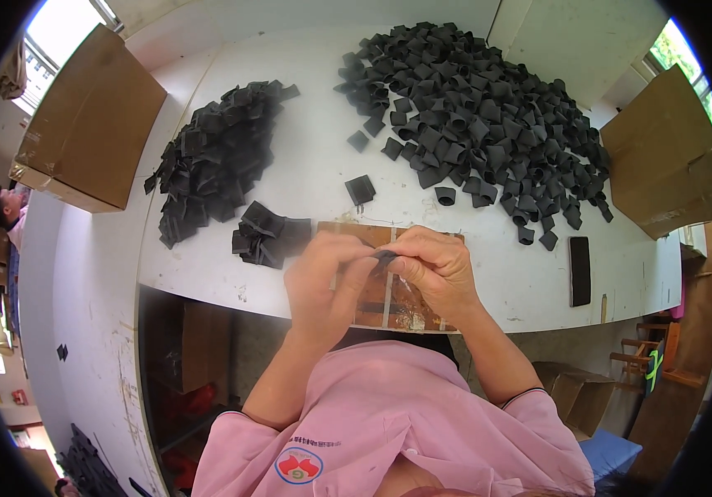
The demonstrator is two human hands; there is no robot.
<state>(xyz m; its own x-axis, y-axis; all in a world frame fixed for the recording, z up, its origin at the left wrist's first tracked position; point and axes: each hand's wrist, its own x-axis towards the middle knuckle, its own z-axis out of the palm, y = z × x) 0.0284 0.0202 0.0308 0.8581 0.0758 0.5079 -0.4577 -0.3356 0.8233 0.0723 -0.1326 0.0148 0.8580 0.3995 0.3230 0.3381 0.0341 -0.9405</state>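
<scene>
Both my hands meet over a brown board [389, 302] at the table's near edge. My left hand [327, 277] and my right hand [435, 265] pinch one small black rubbery piece [383, 261] between their fingertips. A small stack of flattened black pieces [267, 234] lies just left of my left hand. A single black piece [360, 190] lies on the table beyond my hands. A big heap of loose black pieces [476, 108] covers the far right of the white table [306, 157]. A second pile of flattened black pieces [215, 157] lies at the far left.
Cardboard boxes stand at the left [91, 120] and right [666, 153] ends of the table. A flat black bar [579, 270] lies near the right front edge. Another person [8, 211] is at the far left. More boxes [575, 393] sit under the table.
</scene>
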